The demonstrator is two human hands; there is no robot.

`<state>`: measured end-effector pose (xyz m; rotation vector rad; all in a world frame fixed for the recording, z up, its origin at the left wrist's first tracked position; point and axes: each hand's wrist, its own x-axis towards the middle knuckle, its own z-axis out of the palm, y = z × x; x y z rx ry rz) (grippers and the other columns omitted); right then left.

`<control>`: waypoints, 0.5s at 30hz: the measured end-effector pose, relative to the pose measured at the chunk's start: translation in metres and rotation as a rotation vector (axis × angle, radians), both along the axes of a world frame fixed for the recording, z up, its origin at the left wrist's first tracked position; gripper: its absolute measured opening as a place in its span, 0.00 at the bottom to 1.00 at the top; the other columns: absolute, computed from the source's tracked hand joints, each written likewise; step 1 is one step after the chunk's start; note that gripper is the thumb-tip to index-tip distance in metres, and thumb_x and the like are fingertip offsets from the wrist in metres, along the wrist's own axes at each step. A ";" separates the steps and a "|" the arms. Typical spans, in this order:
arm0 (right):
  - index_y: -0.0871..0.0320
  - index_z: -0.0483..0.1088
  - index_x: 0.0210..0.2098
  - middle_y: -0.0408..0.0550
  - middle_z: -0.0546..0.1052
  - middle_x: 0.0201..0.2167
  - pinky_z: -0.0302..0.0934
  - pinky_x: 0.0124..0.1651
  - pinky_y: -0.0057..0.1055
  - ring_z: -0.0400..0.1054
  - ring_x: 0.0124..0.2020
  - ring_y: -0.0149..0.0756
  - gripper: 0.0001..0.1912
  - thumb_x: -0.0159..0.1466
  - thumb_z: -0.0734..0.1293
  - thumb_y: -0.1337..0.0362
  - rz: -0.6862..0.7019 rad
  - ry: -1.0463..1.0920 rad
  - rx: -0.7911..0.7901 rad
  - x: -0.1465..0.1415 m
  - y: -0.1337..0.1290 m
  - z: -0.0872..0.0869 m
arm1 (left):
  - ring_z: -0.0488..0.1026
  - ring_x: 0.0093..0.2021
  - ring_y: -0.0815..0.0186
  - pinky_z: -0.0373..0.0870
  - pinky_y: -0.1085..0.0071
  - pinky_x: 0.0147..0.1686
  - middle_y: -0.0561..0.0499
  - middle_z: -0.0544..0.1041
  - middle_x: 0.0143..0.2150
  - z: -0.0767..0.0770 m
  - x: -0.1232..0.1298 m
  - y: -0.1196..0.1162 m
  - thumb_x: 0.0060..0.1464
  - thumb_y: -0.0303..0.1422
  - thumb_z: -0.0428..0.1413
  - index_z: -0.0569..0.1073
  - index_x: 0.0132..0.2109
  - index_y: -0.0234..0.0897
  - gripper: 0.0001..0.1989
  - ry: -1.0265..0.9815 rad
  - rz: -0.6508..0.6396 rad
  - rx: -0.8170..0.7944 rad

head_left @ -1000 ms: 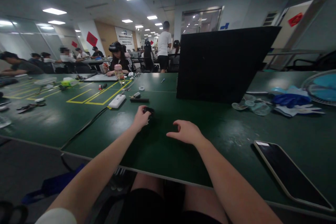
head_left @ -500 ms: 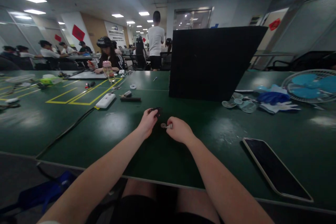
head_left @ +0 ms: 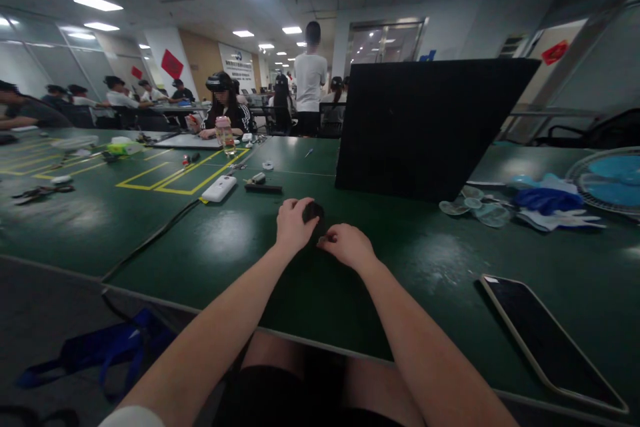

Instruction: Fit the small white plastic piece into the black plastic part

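Over the green table, my left hand is closed round a dark, roundish object. Just to its right, my right hand pinches a small thing at its fingertips, mostly hidden by the fingers. The two hands are close together but apart. Beyond them lies a dark bar, with a small light-coloured piece behind it. A white ring rests farther back.
A large black panel stands ahead right. A phone, gloves and a fan lie on the right. To the left are a white box with a cable and a bottle. A person sits opposite.
The view has swung left, so the scene sits farther right. My left hand has turned, showing more of the dark object. The pale piece in my right hand is now mostly covered.
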<state>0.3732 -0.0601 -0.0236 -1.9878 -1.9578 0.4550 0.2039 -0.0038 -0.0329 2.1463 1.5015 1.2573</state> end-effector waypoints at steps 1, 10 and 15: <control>0.51 0.77 0.43 0.50 0.78 0.44 0.64 0.32 0.33 0.73 0.38 0.41 0.17 0.59 0.70 0.49 0.002 0.005 -0.027 0.001 0.003 -0.002 | 0.69 0.57 0.53 0.65 0.56 0.58 0.44 0.69 0.55 0.000 -0.001 0.000 0.53 0.33 0.62 0.72 0.57 0.48 0.24 0.025 -0.004 -0.008; 0.54 0.76 0.38 0.49 0.79 0.31 0.64 0.29 0.33 0.72 0.28 0.37 0.17 0.69 0.59 0.53 -0.180 0.181 0.012 0.038 -0.008 -0.005 | 0.73 0.54 0.58 0.70 0.61 0.54 0.44 0.71 0.57 -0.008 0.004 -0.003 0.52 0.25 0.59 0.69 0.57 0.42 0.25 0.106 -0.169 -0.113; 0.52 0.75 0.44 0.46 0.78 0.37 0.65 0.35 0.32 0.71 0.33 0.35 0.18 0.71 0.57 0.52 -0.009 0.285 0.206 0.018 -0.022 0.005 | 0.75 0.50 0.59 0.71 0.62 0.53 0.46 0.76 0.52 -0.008 0.006 -0.011 0.52 0.27 0.59 0.69 0.56 0.41 0.23 0.128 -0.284 -0.160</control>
